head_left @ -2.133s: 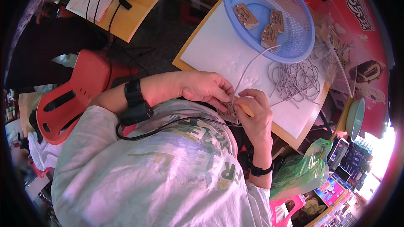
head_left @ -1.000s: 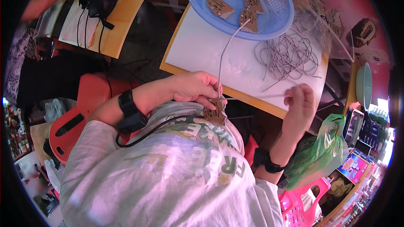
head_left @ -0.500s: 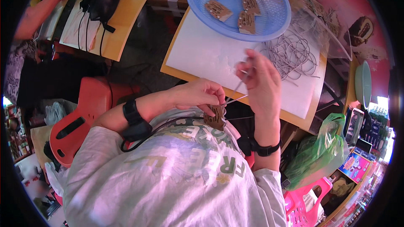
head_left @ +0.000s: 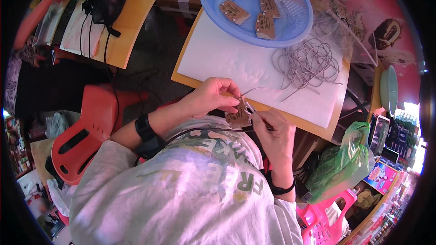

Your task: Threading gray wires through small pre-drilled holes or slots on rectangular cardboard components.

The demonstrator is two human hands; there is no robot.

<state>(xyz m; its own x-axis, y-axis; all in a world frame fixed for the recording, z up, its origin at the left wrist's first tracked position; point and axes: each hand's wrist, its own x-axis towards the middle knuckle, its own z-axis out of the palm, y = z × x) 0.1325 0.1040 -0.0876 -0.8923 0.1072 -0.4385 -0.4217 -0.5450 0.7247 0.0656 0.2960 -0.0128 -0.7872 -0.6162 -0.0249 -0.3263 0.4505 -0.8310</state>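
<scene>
My left hand [head_left: 215,96] is closed on a small brown cardboard card [head_left: 237,117] with dark printing, held just above my lap. Thumb and fingers pinch its upper edge. At the card's right edge, my right hand [head_left: 276,131] pinches a short pale grey length of cord [head_left: 249,107]; its fingertips hide the end. From beside the left fingertips, a thin grey cord [head_left: 268,89] runs to a loose tangle of cord [head_left: 313,61] on the table. Three similar brown cards [head_left: 265,26] with small white beads or studs lie in a blue plastic basket [head_left: 213,25].
A white sheet [head_left: 204,61] covers the wooden-edged table. Clear plastic bags [head_left: 338,31] lie at its far right. A green plastic bag [head_left: 340,168] hangs at my right above a pink stool [head_left: 329,215]. A red chair [head_left: 93,127] stands left; another person's arm [head_left: 34,7] shows far left.
My right hand has come down from above the table edge to the card. The cord between my hands is no longer stretched upward. My left hand still grips the card, now slightly higher.
</scene>
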